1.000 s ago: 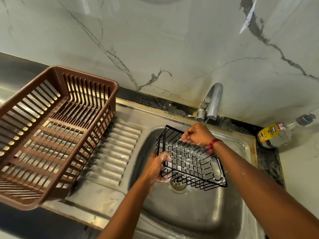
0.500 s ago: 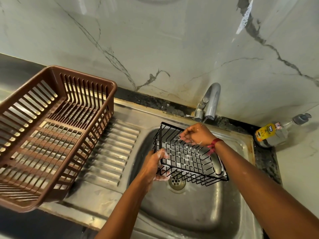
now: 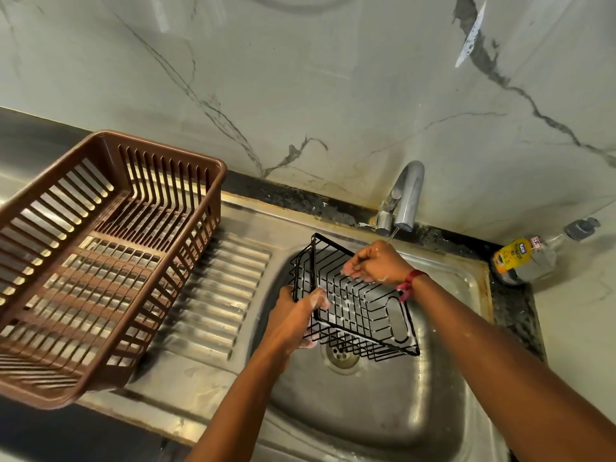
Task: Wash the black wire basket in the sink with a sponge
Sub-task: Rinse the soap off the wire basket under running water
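The left hand's (image 3: pixel 295 316) fingers, foamy, are curled tight round the near-left end wires of the black wire basket (image 3: pixel 361 306). The right hand's (image 3: pixel 378 263) fingers are curled down onto the wires of its far rim; I cannot tell whether they also hold a sponge. A red thread band (image 3: pixel 411 284) circles the right wrist. The basket is held tilted inside the steel sink (image 3: pixel 366 415), directly over the drain (image 3: pixel 341 357), with suds on its wires. Behind the drain, the chrome faucet (image 3: pixel 406 195) lets a thin stream of water (image 3: pixel 393 234) fall by the right hand. Far left of the drain, a brown slatted plastic dish basket (image 3: pixel 100 261) sits on the ridged drainboard (image 3: pixel 216 295), its slatted floor in plain view. To the right of the drain and behind it, a clear pump bottle (image 3: pixel 533 258) with a yellow label lies on the dark stone surface (image 3: pixel 316 201); the lettering is too small to read surely. A grey-veined marble wall (image 3: pixel 300 78) rises behind.
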`<action>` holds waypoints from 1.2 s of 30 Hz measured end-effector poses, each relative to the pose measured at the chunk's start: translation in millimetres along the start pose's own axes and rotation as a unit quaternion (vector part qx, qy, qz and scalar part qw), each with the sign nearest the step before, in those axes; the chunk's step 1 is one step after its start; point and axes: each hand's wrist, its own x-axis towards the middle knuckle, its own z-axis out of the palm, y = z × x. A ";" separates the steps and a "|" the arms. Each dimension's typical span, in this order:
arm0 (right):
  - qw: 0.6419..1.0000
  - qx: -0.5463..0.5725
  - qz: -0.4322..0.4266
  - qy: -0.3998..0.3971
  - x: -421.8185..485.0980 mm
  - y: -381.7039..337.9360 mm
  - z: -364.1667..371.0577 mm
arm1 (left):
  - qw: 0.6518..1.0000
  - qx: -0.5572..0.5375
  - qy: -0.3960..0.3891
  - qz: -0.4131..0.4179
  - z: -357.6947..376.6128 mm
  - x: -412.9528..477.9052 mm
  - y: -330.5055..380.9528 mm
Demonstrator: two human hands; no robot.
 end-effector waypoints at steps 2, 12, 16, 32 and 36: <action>1.000 0.000 0.007 -0.005 -0.3 3.4 2.0 | 1.000 -0.002 -0.005 -0.003 -1.7 0.8 -0.3; 0.999 -0.010 0.012 -0.030 0.7 17.4 6.5 | 1.000 -0.001 -0.019 0.016 -5.3 -5.3 5.6; 0.996 -0.067 0.021 -0.056 0.9 21.0 8.2 | 0.999 0.037 0.004 0.028 -3.4 -8.3 6.8; 0.986 0.152 0.055 0.044 -1.3 13.4 9.8 | 0.995 0.065 0.060 0.043 -12.8 -21.9 14.7; 0.996 -0.004 0.063 0.068 -0.9 23.9 15.7 | 0.994 0.070 0.066 0.043 -11.0 -25.5 14.5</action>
